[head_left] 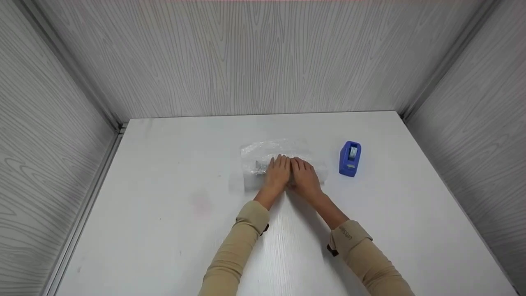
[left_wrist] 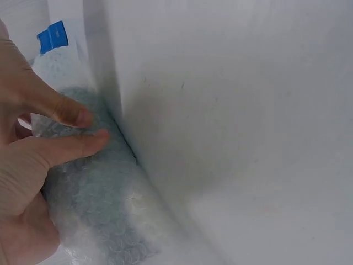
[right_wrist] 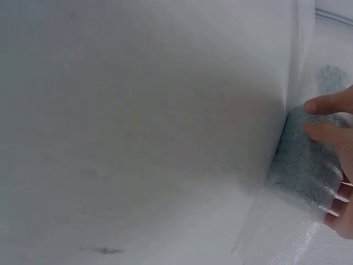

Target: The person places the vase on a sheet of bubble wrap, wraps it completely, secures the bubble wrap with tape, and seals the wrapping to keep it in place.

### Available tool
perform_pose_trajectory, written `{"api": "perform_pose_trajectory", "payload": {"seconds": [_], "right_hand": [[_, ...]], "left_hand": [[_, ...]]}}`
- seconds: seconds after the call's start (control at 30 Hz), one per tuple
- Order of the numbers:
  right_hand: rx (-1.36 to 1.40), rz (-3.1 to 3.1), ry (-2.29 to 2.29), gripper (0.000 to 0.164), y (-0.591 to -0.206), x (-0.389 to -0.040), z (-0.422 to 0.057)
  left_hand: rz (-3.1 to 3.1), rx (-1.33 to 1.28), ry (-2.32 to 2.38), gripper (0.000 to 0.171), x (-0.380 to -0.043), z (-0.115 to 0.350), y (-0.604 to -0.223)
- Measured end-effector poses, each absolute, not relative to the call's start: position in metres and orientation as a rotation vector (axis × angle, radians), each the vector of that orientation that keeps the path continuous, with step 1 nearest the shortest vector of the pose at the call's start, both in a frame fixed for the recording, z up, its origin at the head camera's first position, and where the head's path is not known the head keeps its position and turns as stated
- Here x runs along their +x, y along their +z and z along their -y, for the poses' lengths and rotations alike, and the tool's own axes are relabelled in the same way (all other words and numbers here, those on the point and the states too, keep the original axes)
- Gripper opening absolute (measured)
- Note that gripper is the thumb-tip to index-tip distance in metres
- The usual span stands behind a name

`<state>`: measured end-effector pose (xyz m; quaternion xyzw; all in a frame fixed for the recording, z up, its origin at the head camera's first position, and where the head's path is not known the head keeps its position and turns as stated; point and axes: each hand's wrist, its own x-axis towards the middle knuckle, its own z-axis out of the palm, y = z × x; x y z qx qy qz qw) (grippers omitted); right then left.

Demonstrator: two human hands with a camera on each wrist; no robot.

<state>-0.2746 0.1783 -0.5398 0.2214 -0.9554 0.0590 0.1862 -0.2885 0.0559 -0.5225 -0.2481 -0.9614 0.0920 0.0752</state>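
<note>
A sheet of clear bubble wrap (head_left: pixel 254 153) lies on the white table, rolled around a grey-green object whose kind I cannot tell. Side by side on the bundle, my left hand (head_left: pixel 278 174) and right hand (head_left: pixel 305 176) grip it, fingers over the far side and thumbs on the near side. In the left wrist view, both thumbs press close together on the bubble wrap (left_wrist: pixel 105 190). The right wrist view shows the right hand's fingers curled around the bundle (right_wrist: pixel 306 160). Loose wrap spreads beyond the hands and out to both ends.
A blue tape dispenser (head_left: pixel 350 158) with a tape roll stands to the right of the bundle. Grey wood-grain panels (head_left: pixel 254 57) rise behind the white table (head_left: pixel 164 197) and along both sides.
</note>
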Motion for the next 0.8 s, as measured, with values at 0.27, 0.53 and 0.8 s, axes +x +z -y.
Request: {"api": "perform_pose_trajectory", "payload": {"seconds": [0.27, 0.53, 0.8], "right_hand": [[0.619, 2.665, 0.051, 0.073, -0.543, -0.286, -0.179], [0.569, 2.569, -0.038, 0.068, -0.547, -0.278, -0.179], [0.598, 2.778, 0.465, 0.050, -0.525, -0.284, -0.200]], "left_hand": [[2.691, -0.704, 0.228, 0.036, -0.297, -0.055, -0.537], [2.417, -0.846, 0.186, 0.033, -0.293, -0.048, -0.548], [2.399, -0.884, 0.018, 0.047, -0.288, -0.042, -0.555]]}}
